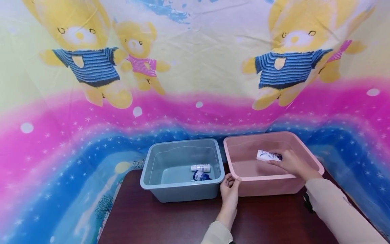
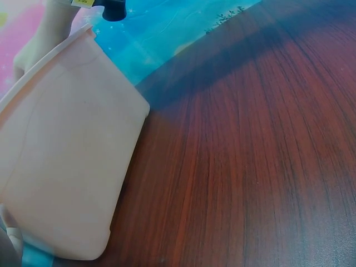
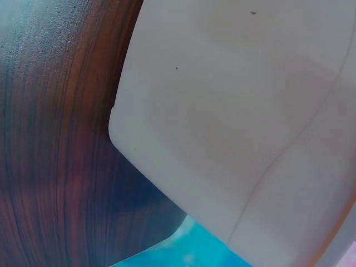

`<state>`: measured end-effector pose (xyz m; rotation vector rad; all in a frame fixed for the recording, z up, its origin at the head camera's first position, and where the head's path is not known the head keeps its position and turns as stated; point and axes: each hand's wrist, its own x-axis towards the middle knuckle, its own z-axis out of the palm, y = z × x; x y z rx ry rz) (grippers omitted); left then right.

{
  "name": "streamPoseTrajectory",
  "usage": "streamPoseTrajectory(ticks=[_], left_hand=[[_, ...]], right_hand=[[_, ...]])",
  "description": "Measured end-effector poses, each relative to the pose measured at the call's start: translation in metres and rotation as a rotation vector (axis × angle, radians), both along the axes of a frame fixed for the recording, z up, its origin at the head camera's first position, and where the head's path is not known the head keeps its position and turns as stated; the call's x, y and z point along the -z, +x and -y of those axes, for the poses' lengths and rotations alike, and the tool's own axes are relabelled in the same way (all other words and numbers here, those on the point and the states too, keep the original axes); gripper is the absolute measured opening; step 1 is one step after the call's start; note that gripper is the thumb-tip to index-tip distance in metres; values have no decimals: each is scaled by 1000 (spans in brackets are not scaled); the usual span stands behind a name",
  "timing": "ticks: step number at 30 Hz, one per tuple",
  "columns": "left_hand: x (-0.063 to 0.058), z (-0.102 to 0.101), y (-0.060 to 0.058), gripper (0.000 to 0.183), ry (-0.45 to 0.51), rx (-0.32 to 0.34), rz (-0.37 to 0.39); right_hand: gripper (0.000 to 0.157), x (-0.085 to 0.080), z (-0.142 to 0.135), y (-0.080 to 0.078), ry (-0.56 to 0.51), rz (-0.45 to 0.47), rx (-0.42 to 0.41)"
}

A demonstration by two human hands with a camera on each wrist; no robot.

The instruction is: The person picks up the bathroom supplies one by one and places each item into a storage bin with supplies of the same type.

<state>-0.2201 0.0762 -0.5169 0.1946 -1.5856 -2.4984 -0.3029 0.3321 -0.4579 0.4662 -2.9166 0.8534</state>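
Over the inside of the pink tub (image 1: 268, 187), my right hand (image 1: 287, 162) holds a small white bottle (image 1: 265, 155) with a dark end, which lies sideways and points left. My left hand (image 1: 230, 189) is at the tub's front left corner, thumb on the rim and fingers curled, gripping it there. A few of its fingers (image 2: 12, 240) show at the lower left of the left wrist view. The right wrist view has only the tub's outer wall (image 3: 222, 122) and the table, with the right hand out of sight.
Left of the pink tub stands a grey-blue tub (image 1: 182, 193), holding a small white bottle (image 1: 201, 168) and a dark blue bottle (image 1: 201, 176). Both tubs stand on a dark red-brown wooden table (image 1: 158, 220). A cloth printed with bears (image 1: 195, 67) hangs behind.
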Motion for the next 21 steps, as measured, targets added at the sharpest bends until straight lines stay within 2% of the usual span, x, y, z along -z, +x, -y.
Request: streamPoseTrajectory(ticks=[21], left_hand=[[-1,0,0,25,-4,3,-1]], right_hand=[[59,0,-2,3,-17,-1,4]])
